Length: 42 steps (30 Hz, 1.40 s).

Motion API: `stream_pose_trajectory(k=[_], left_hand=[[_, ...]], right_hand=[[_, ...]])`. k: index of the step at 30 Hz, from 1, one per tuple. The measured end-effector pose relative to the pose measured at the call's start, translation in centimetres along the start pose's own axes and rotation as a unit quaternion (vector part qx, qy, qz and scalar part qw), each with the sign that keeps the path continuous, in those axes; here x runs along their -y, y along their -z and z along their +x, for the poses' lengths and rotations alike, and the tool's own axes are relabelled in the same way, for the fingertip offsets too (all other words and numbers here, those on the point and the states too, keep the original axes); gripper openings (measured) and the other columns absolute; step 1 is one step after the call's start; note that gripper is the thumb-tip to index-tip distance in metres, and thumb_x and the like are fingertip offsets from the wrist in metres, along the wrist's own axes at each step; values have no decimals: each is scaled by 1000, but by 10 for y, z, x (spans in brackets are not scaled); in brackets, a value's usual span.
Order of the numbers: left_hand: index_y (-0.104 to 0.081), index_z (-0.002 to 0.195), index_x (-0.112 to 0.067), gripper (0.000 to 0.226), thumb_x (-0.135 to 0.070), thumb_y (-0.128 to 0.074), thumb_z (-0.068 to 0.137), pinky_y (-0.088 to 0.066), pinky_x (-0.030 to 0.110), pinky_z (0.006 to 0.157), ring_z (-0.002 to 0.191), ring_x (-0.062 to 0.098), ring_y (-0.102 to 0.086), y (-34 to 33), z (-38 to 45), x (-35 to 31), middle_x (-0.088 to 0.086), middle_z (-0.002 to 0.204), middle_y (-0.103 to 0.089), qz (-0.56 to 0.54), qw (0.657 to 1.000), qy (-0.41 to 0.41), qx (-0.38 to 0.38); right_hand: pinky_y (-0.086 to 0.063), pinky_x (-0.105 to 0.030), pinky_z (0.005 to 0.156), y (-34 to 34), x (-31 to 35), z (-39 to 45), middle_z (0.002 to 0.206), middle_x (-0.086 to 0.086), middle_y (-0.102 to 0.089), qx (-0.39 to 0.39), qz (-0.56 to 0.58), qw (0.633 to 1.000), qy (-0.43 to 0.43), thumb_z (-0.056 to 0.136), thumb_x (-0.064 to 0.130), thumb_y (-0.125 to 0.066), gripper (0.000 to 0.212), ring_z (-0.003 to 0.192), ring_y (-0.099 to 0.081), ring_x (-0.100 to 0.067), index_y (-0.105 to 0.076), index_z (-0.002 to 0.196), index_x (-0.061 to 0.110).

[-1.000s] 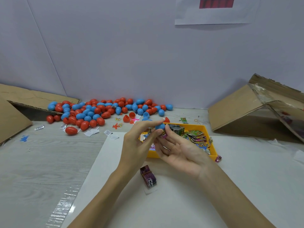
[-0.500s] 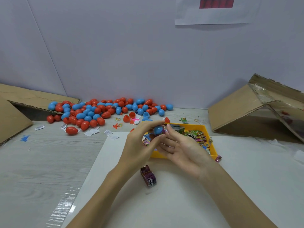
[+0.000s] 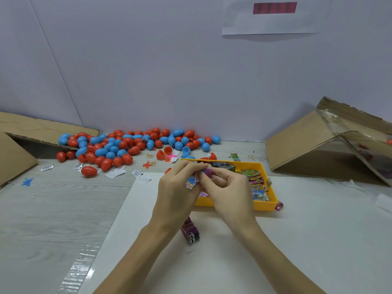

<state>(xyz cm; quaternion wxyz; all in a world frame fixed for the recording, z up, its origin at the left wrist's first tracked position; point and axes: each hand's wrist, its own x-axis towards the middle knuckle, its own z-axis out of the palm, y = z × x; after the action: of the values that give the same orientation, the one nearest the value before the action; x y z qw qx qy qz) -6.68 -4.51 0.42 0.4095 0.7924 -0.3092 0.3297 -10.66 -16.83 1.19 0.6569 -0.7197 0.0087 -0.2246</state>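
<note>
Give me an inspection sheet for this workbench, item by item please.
Surface: grey wood-look table with a white sheet under the work.
Job's things: small blue-and-purple item over the yellow tray; colourful packet; tray holds more packets.
Clutter: red and blue plastic eggs heaped by the wall, paper slips, purple bundle.
Hands: left hand and right hand both pinch the item; left also holds the packet.
Cables: nothing seen.
Surroundings: cardboard box on the right, second cardboard box on the left, paper notice on the wall.

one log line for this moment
left hand pinches printed packet | right hand pinches purple piece | over yellow tray
</note>
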Motion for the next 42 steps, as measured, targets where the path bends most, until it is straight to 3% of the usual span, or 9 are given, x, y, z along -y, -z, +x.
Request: stream_pose_trajectory(k=[6, 13, 17, 20, 23, 27, 33, 37, 42], left_hand=[[-76, 112, -10, 42, 2, -87, 74, -52, 12, 91, 95, 8, -68, -3, -3, 0, 1, 107, -75, 0, 999, -4, -35], [-73, 119, -11, 47, 0, -86, 75, -54, 18, 95, 104, 11, -69, -1, -4, 6, 0, 116, -73, -10, 1000, -4, -3], [-69, 129, -10, 53, -3, -84, 79, -57, 27, 95, 111, 13, -68, -1, -4, 10, 0, 124, -69, -33, 999, 1, 32], [-58, 141, -12, 62, -22, -82, 84, -49, 16, 100, 116, 7, -61, -2, -5, 8, -4, 133, -61, -33, 996, -1, 80], [-57, 141, -13, 54, -39, -65, 94, -41, 13, 102, 120, 10, -57, 1, -5, 11, 0, 134, -60, 19, 996, -17, 82], [-69, 121, -11, 33, -33, -60, 97, -50, 25, 97, 115, 16, -60, 5, -5, 17, 1, 123, -61, 54, 996, -29, 71], [-75, 93, -13, 22, -29, -61, 97, -54, 26, 80, 104, 12, -58, 4, -6, 20, -2, 110, -62, 60, 993, -53, 85], [-75, 92, -14, 28, -35, -57, 98, -51, 23, 82, 104, 12, -58, 5, -4, 21, -4, 109, -62, 67, 992, -43, 97], [-75, 93, -13, 17, -26, -65, 97, -51, 28, 81, 97, 14, -59, 7, -3, 23, -5, 102, -62, 79, 993, 10, 88]], right_hand=[[-55, -11, 67, -1, -5, 1, 80, 22, -76, -4, 8, 1000, 18, 88, 30, -80, 17, 81, -74, 4, -70, 89, 44], [-59, -20, 79, 13, -6, 12, 95, 18, -77, 71, 3, 997, -39, 88, 31, -79, 14, 95, -73, -1, -72, 99, 37], [-61, -24, 79, 19, -5, 15, 92, 13, -78, 63, -78, 994, -40, 87, 32, -79, 16, 91, -73, -4, -77, 102, 27], [-60, -25, 74, 25, -3, 19, 91, 8, -78, 31, -88, 994, -55, 89, 33, -78, 19, 88, -73, -6, -77, 104, 22], [-55, -21, 74, 43, 3, 30, 97, 1, -79, -1, 67, 989, -132, 94, 29, -72, 20, 89, -71, -8, -77, 108, 15], [-54, -16, 70, 97, 27, 63, 106, -8, -73, -46, 448, 873, -188, 98, 19, -63, 28, 92, -67, -12, -72, 118, 2], [-56, -17, 66, 180, 43, 116, 130, -15, -67, -241, 533, 808, -79, 104, 33, -52, 44, 91, -70, -14, -60, 131, -1], [-54, -16, 66, 191, 34, 121, 119, -13, -70, -259, 460, 844, -93, 107, 37, -46, 49, 91, -69, -13, -60, 130, -4], [-54, -19, 66, 132, 5, 86, 88, -7, -75, -164, 321, 924, -124, 106, 25, -51, 31, 76, -69, -11, -69, 105, 0]])
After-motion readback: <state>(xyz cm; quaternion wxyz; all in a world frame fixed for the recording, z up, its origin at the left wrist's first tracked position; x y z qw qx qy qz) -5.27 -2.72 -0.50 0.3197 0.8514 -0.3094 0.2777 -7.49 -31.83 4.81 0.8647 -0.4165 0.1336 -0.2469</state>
